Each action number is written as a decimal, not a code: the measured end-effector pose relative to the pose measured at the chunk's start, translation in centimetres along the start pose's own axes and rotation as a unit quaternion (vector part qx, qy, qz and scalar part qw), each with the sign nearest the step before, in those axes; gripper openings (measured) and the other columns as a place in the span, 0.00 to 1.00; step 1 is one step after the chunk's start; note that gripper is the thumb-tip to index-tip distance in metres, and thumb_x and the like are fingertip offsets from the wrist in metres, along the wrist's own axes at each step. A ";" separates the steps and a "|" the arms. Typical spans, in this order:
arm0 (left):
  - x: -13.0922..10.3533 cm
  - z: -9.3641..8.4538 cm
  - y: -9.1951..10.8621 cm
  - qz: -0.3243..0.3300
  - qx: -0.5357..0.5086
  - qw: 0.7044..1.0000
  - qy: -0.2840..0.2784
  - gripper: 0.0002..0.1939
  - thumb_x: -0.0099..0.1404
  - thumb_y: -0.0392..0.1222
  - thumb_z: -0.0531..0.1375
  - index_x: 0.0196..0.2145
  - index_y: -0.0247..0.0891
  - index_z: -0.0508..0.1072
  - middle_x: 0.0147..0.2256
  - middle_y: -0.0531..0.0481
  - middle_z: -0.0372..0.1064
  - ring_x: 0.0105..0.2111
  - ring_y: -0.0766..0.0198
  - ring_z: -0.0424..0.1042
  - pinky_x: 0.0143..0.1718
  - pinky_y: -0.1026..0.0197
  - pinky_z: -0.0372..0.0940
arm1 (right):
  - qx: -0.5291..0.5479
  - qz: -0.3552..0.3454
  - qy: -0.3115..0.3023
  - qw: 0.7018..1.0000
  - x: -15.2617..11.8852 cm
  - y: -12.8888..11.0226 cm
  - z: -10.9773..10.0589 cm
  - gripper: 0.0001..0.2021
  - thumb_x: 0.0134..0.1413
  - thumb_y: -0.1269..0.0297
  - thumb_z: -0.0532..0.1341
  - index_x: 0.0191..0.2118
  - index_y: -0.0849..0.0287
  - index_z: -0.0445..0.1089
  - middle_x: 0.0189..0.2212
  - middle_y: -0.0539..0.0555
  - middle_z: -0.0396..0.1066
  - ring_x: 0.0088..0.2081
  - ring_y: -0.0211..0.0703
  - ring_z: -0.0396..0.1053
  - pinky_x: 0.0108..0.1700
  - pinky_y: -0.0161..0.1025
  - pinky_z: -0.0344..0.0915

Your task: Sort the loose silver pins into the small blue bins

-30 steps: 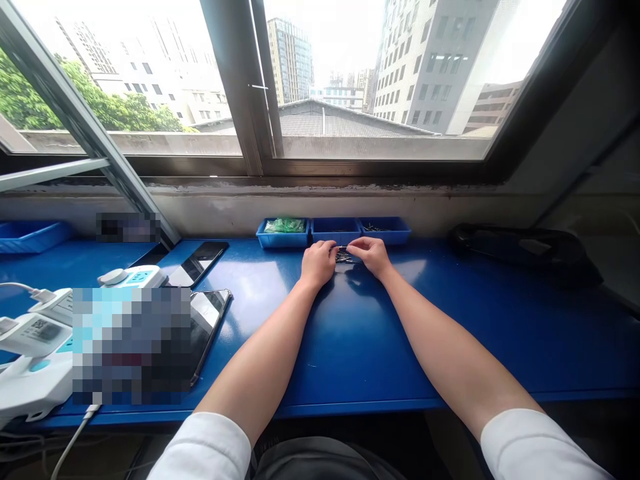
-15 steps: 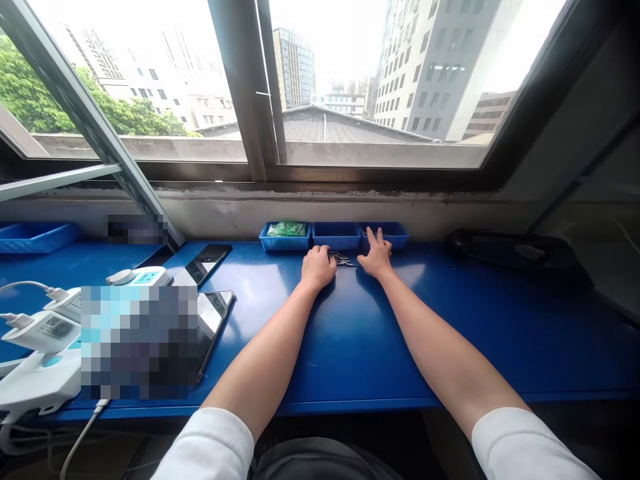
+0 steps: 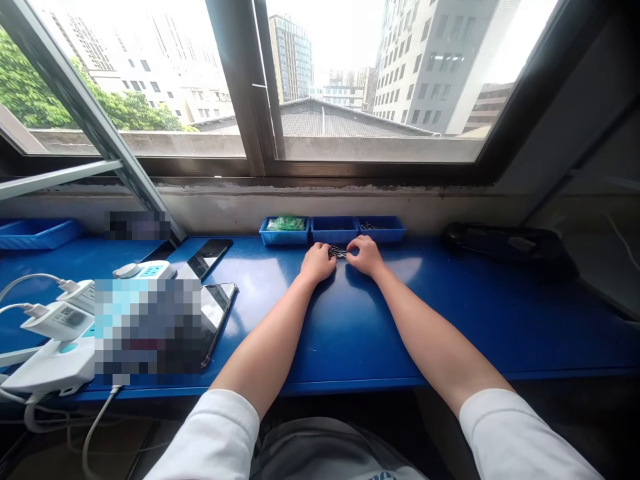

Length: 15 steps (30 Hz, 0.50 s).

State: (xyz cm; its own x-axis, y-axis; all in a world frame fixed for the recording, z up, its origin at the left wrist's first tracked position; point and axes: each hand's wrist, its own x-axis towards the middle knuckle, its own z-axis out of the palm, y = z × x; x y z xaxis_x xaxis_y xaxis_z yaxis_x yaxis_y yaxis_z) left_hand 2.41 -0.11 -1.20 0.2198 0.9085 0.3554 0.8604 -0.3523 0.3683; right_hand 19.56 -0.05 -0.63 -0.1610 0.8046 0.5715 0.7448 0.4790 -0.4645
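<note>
A small bunch of thin, shiny dark metal pieces (image 3: pixel 339 252) is between my hands, in front of the blue bins. Their exact kind is too small to tell. My left hand (image 3: pixel 319 263) is closed with curled fingers round the left end of the bunch. My right hand (image 3: pixel 365 255) is bent into a pinch, thumb and index finger at the right ends of the pieces. Just behind stand three blue bins: the left bin (image 3: pixel 285 238) with green packets (image 3: pixel 286 224), the middle bin (image 3: pixel 334 237), and the right bin (image 3: pixel 390 235) holding some thin pieces.
On the blue table (image 3: pixel 350 333), two phones lie at the left, a farther phone (image 3: pixel 213 257) and a nearer phone (image 3: pixel 220 310). A white power strip (image 3: pixel 55 367) with chargers is beside them. A black bag-like item (image 3: pixel 510 250) lies right; a blue tray (image 3: pixel 43 235) sits far left.
My right hand has come away from the right bin, down and left to the metal pieces, its spread fingers now drawn into a pinch. The left hand stays at the bunch.
</note>
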 end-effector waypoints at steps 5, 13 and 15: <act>-0.1 0.0 -0.1 0.000 -0.004 1.000 -0.011 0.16 0.61 0.43 0.55 0.46 0.38 0.70 0.48 0.41 0.66 0.48 0.54 0.68 0.50 0.56 0.63 | -0.021 0.012 -0.054 0.998 -0.1 0.2 0.1 0.03 0.42 0.69 0.61 0.26 0.57 0.72 0.30 0.53 0.70 0.37 0.46 0.64 0.44 0.42 0.63; -0.3 -0.3 0.3 0.024 0.019 0.999 -0.027 0.17 0.62 0.44 0.54 0.47 0.36 0.70 0.48 0.40 0.66 0.47 0.52 0.68 0.49 0.54 0.63 | -0.049 0.020 -0.101 0.993 0.1 0.5 0.6 0.05 0.49 0.66 0.60 0.27 0.57 0.73 0.30 0.54 0.70 0.37 0.45 0.65 0.41 0.41 0.62; -0.4 -0.4 0.4 0.028 0.026 0.999 -0.029 0.17 0.63 0.44 0.53 0.47 0.37 0.70 0.48 0.40 0.67 0.47 0.53 0.68 0.48 0.55 0.63 | -0.056 0.023 -0.110 0.992 0.2 0.5 0.7 0.05 0.50 0.66 0.61 0.27 0.58 0.73 0.30 0.55 0.70 0.37 0.45 0.65 0.41 0.40 0.62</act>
State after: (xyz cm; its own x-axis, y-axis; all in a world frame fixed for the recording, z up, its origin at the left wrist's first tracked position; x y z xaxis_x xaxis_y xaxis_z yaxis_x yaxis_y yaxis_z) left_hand 2.46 -0.64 -0.87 0.2932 0.8994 0.3242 0.8680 -0.3926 0.3042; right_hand 19.48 0.59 -1.24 -0.2522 0.8880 0.3845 0.8204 0.4070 -0.4017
